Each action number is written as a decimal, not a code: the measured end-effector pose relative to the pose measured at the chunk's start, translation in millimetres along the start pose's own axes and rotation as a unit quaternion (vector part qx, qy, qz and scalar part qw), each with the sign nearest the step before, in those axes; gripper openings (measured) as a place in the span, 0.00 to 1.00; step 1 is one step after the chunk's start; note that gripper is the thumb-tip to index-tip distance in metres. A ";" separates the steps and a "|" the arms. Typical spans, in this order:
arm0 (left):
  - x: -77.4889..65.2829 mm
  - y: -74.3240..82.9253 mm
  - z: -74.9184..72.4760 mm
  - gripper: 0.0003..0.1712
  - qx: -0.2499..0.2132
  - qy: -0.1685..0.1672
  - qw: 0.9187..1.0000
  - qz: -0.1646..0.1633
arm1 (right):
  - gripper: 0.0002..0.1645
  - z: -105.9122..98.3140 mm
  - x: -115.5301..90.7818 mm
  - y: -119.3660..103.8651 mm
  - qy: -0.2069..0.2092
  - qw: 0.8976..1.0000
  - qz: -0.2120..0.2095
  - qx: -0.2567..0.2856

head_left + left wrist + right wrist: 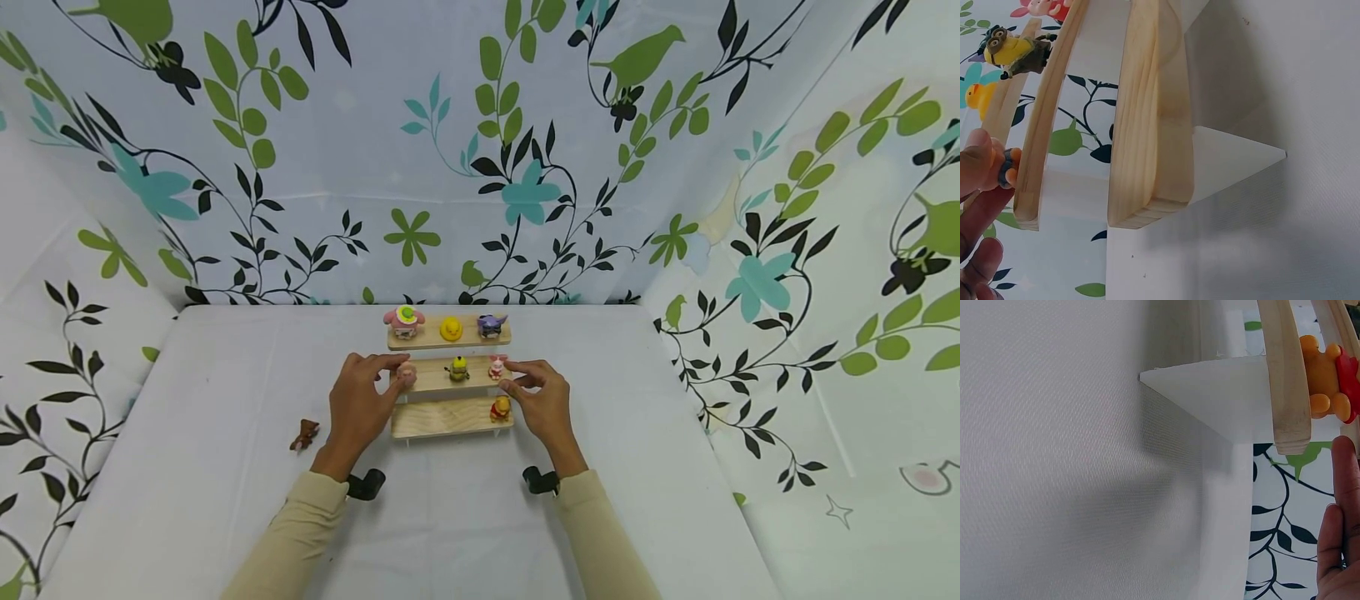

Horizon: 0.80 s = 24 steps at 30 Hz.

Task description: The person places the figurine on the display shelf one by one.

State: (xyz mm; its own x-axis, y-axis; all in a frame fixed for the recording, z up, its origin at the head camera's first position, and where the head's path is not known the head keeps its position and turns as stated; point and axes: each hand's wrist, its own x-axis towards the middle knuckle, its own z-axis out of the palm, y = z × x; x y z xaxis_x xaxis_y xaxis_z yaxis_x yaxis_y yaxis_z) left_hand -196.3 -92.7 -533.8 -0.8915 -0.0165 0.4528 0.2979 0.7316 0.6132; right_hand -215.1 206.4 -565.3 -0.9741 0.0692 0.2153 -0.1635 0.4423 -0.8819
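Surface: white cloth table (187, 467), backed by leaf-patterned sheets.
Brown figure (304, 434): left lying on the table, left of the stepped wooden shelf (450, 417).
Left hand (358, 406): a pink figure (407, 372) is pinched at the shelf's middle step, left end.
Right hand (542, 402): fingers loosely curled, nothing held, beside the shelf's right end near an orange bear (500, 407).
Middle step: yellow figure (458, 367), pink-white figure (497, 366).
Top step: three more figures.

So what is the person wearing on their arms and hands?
Both arms have long, plain cream-beige sleeves down to the wrists. The left hand and right hand are bare, with no gloves. A small black camera is strapped under each wrist, by the cuff.
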 end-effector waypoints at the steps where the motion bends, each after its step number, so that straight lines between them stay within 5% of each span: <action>1: -0.1 0.7 -0.7 0.21 -0.003 -0.002 1.000 -0.002 | 0.18 0.2 -0.2 -0.2 0.001 1.000 0.001 -0.001; 24: -0.5 -1.7 -3.5 0.24 -0.003 -0.009 1.000 -0.027 | 0.18 -0.7 -1.4 -2.5 0.000 1.000 -0.001 0.012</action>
State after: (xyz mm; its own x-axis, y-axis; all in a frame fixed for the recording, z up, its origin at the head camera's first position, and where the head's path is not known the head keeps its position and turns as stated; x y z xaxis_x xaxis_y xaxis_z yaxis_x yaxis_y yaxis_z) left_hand -195.2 -96.3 -532.9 -0.9124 -0.0425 0.4072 0.2520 0.7255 0.6404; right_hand -213.3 205.8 -563.1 -0.9739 0.0687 0.2163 -0.1682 0.4211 -0.8913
